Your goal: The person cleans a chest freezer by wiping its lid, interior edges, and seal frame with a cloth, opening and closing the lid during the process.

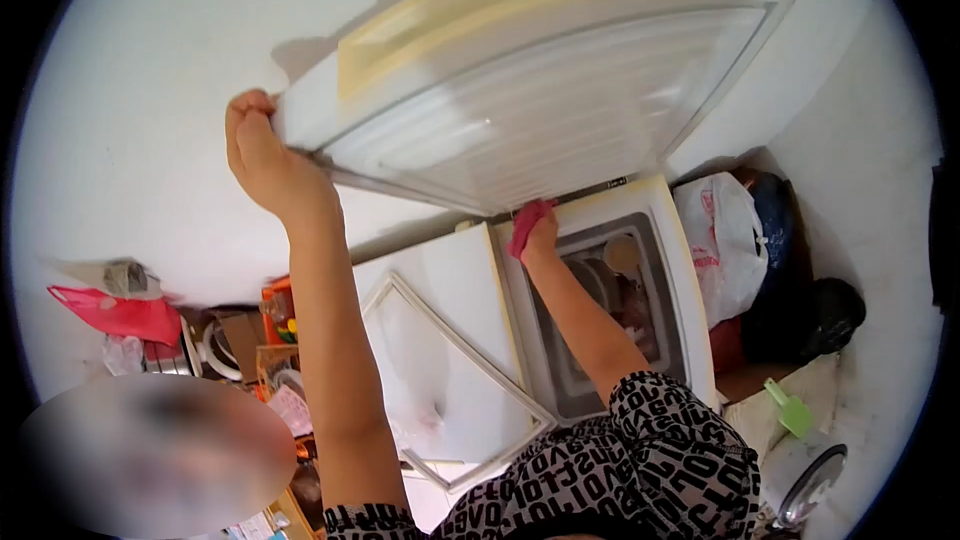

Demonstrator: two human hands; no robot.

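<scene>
A white chest freezer point(690, 310) stands open, its lid point(520, 110) raised. My left hand point(262, 155) grips the upper left corner of that lid, fingers curled over the edge. Lower down, my right hand point(540, 232) is closed on a pink cloth point(525, 228) and presses it near the hinge side, where the lid meets the freezer body. Below my right forearm the grey-rimmed freezer opening shows a round item point(621, 254) and other contents, too dim to name. A loose white gasket frame point(450, 340) lies on the white surface left of the opening.
White plastic bag point(720, 240) and black bag point(835, 315) sit right of the freezer. A green scoop point(790, 408) lies at lower right. Pink bag point(120, 312) and mixed household items are at left. A blurred patch covers the lower left.
</scene>
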